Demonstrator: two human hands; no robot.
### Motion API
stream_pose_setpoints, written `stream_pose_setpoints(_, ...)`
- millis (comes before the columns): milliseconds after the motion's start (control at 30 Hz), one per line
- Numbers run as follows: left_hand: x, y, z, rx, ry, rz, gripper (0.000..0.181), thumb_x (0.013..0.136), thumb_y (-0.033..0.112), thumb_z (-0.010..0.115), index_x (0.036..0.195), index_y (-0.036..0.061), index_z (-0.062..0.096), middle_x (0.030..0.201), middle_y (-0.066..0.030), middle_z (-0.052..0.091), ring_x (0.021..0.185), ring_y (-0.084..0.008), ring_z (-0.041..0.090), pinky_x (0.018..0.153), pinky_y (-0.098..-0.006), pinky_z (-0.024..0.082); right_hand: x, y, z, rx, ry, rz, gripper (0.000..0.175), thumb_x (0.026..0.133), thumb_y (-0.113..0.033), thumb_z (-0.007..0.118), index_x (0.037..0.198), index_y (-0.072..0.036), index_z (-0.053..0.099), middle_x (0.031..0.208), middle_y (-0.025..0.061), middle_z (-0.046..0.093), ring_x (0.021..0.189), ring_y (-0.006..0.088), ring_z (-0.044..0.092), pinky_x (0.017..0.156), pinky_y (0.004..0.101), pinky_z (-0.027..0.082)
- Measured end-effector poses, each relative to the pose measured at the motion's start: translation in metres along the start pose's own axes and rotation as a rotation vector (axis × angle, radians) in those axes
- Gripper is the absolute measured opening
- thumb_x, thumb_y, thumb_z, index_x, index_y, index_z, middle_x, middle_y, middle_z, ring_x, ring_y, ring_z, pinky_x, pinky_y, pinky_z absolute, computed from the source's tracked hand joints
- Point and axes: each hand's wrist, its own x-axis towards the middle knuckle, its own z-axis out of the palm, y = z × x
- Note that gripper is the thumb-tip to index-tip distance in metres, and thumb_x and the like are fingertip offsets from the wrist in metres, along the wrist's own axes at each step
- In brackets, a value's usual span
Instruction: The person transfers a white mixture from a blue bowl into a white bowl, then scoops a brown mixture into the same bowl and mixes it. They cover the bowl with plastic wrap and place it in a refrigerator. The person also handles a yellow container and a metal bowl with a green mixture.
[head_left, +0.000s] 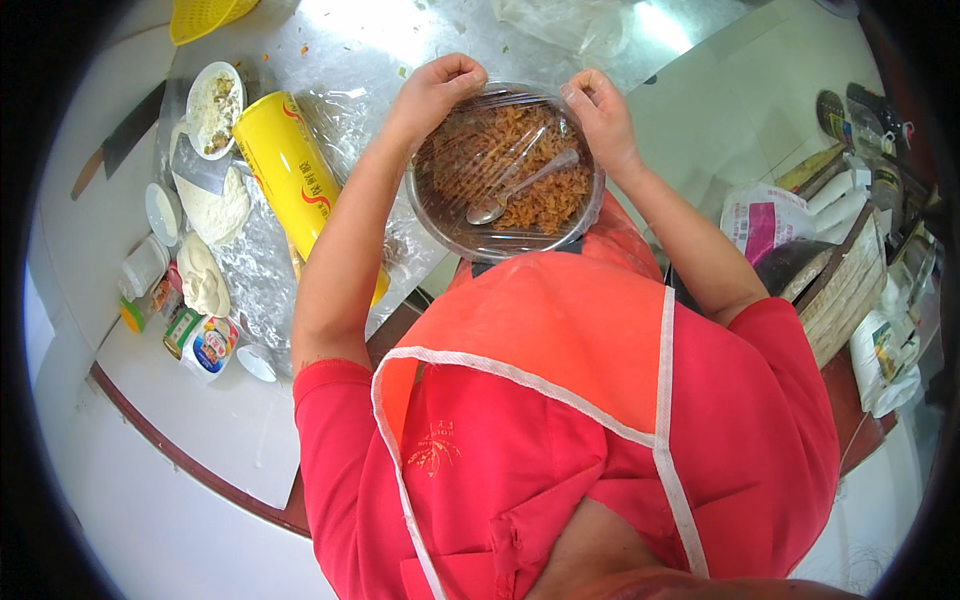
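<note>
A round metal bowl (435, 232) sits close to my body, at the front edge of the table. Clear plastic film (517, 97) is stretched over its top. Under the film lie shredded orange-brown food (536, 187) and a metal spoon (529, 184), its handle slanting up to the right. My left hand (448, 86) pinches the film at the far left of the rim. At the far right, my right hand (598, 112) has thumb and fingers closed on the film's edge.
Left of the bowl lie a yellow cling film roll (289, 169), a white bowl of floury filling (216, 110), dough (202, 277), a dough scraper (196, 165) and a cleaver (127, 135). Small jars (180, 334) stand nearer me. A yellow basket (206, 19) is at the far left.
</note>
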Motion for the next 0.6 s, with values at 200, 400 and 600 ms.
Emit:
stream_pose_setpoints(200,0.008,-0.002,-0.011,-0.365,-0.127,-0.363,0.008,0.091,0.018,0.062,0.096,0.0108,0.063,0.082,0.0035,0.063,0.071,-0.0049,0.058,0.063,-0.0211,0.050,0.002,-0.001,-0.003,0.181,-0.092,0.145,0.015,0.095,-0.020,0.058,0.089,-0.006,0.056,0.079,-0.0042,0.052,0.073,0.0035,0.047,0.065,0.0193,0.040)
stream_pose_setpoints(400,0.006,-0.001,-0.004,-0.127,0.046,-0.240,0.016,0.090,0.016,0.062,0.103,0.0074,0.066,0.083,-0.0027,0.064,0.080,-0.0140,0.063,0.072,-0.0299,0.051,-0.002,0.004,-0.010,0.327,-0.161,0.308,0.012,0.094,-0.019,0.059,0.091,-0.008,0.058,0.082,-0.0025,0.058,0.072,0.0041,0.054,0.062,0.0190,0.045)
stream_pose_setpoints(600,-0.035,-0.005,0.006,0.376,0.304,0.218,0.026,0.089,0.021,0.063,0.111,0.0068,0.066,0.105,-0.0104,0.067,0.098,-0.0228,0.064,0.087,-0.0316,0.048,-0.008,0.018,-0.022,0.319,-0.144,0.356,0.008,0.089,-0.011,0.064,0.094,-0.004,0.061,0.088,-0.0008,0.062,0.078,0.0070,0.058,0.064,0.0225,0.047)
